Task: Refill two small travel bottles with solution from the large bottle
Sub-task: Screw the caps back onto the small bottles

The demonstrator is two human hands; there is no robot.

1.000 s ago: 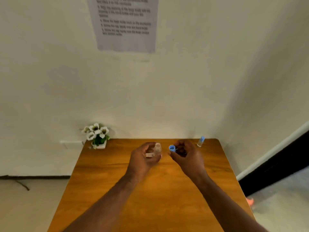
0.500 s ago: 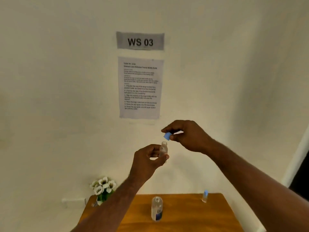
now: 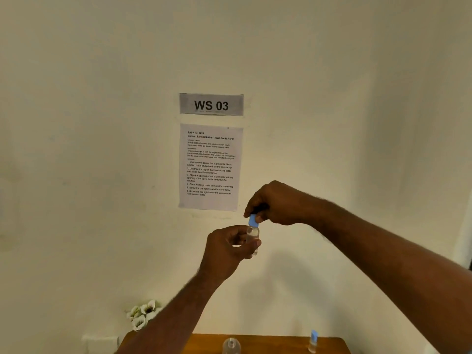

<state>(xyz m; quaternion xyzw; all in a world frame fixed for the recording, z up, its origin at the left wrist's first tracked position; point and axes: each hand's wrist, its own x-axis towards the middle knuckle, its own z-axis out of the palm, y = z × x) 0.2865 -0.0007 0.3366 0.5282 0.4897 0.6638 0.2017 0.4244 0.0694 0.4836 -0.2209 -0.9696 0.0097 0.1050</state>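
A: The left hand [image 3: 228,247] was curled round a small travel bottle [image 3: 252,237], thumb across its front, holding it upright in the air before the wall. The right hand [image 3: 274,204] came from above, its fingertips pinching the blue cap [image 3: 252,221], which sat on the bottle's neck

B: So which step was that, in the watcher's judgement?

A: Most likely capping: the cap was on the mouth and the pinch suited a twist. Whether the thread had caught could not be told from the head view, and the level of liquid inside was too faint to read

B: And the rest of the task's things?

A: Low at the frame's edge, on the wooden table [image 3: 332,343], the top of the large bottle [image 3: 231,346] showed with its mouth apparently open, well below the hands. The second travel bottle [image 3: 313,341] stood near the table's right back corner, blue cap on

B: What would the next move ask?

A: A steady hold from the left hand while the right turned the cap until snug, keeping the bottle upright so nothing spilled. White flowers [image 3: 143,312] sat at the table's left, and an instruction sheet [image 3: 210,167] hung under a "WS 03" sign [image 3: 211,104]
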